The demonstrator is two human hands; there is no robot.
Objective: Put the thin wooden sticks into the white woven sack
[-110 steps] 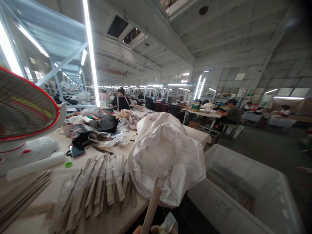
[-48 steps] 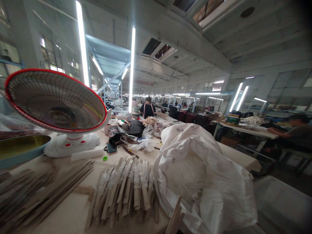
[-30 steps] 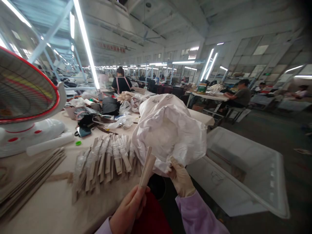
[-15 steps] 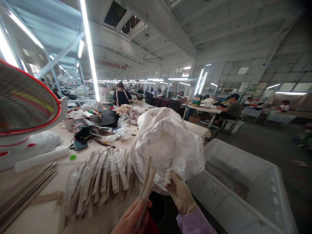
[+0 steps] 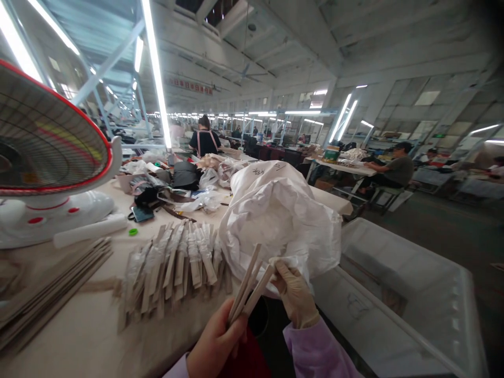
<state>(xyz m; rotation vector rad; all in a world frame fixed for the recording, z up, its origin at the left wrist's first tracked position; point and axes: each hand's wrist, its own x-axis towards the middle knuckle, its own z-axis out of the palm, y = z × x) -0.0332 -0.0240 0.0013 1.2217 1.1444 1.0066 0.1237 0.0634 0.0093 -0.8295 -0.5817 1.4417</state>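
My left hand [image 5: 214, 344] is bare and closed round the lower ends of a few thin beige sticks [image 5: 249, 287] that fan upward. My right hand [image 5: 295, 296], in a pale glove with a lilac sleeve, pinches the top of the rightmost stick, right against the large white sack [image 5: 281, 220] lying on the table. To the left of my hands, a row of bundled wrapped sticks [image 5: 175, 262] lies on the beige table [image 5: 90, 336].
A red-rimmed white fan [image 5: 47, 157] stands at the left, with a stack of flat strips [image 5: 51, 286] in front of it. Bags and clutter [image 5: 173, 184] lie farther back. A translucent plastic bin [image 5: 397, 304] sits at the right. Other people work at distant tables.
The sticks in my left hand have spread apart into a fan, and my right hand has moved from the sack's edge onto one stick. The view has shifted slightly.
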